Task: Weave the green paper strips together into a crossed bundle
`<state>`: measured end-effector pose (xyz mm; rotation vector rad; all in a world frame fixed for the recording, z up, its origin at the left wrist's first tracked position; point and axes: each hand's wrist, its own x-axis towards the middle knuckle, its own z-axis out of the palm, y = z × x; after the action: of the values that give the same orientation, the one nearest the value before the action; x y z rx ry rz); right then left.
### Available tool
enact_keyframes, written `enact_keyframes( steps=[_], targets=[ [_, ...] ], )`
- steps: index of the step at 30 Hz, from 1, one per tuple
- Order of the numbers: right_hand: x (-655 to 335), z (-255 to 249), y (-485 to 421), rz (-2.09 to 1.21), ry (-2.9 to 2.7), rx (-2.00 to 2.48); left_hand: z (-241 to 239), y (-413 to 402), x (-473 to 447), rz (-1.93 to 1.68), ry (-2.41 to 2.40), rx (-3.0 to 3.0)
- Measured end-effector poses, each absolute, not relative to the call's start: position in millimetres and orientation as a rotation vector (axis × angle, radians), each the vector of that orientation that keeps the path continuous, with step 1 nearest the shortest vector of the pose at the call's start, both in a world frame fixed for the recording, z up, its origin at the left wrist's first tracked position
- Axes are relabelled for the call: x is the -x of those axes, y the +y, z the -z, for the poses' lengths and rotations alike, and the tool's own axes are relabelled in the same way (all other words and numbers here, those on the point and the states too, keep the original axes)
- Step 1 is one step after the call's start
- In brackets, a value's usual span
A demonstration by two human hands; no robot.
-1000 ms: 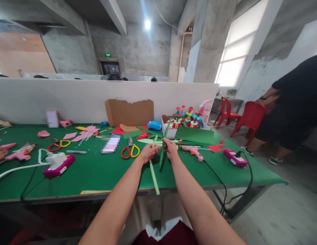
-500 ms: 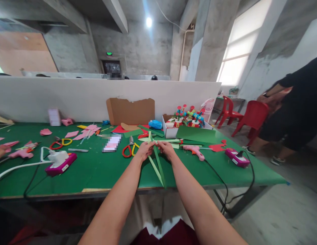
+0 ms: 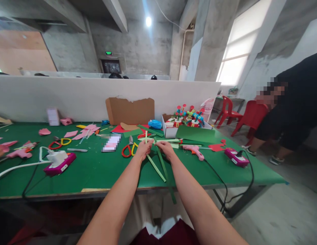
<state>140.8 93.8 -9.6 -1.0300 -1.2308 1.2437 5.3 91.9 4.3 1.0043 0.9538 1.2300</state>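
Left hand [image 3: 145, 148]: fingers pinching a light-green paper strip [image 3: 156, 168] toward its far end. Right hand [image 3: 164, 148]: fingers pinching a dark-green paper strip [image 3: 165, 173], likewise. Both strips held above the surface [image 3: 104, 173], tails slanting nearward; end grips presumably give fine control there. Red-and-yellow-handled scissors [image 3: 130, 144] and pink glue gun [image 3: 196, 150] lie either side, likely for easy reach.

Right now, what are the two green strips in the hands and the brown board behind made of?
The light green strip and dark green strip look like matte paper or thin card: narrow, slim, no shine. The brown board is probably cardboard: dull, with a ragged top edge.
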Motion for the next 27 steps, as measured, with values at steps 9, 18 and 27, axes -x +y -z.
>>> enact_keyframes(
  steps=[9,18,27],
  targets=[
    [-138.7,6.9,88.7,-1.223,-1.503,1.062,-0.8,95.5,-4.9,-1.283,0.976,-0.987],
    [-138.2,7.4,89.2,-1.23,-1.537,1.045,1.3,98.9,-2.8,-1.317,0.993,-0.959],
    [-140.3,3.7,87.1,-1.33,-1.6,1.014,-1.3,101.0,3.7,-1.335,0.972,-0.883]
  ],
)
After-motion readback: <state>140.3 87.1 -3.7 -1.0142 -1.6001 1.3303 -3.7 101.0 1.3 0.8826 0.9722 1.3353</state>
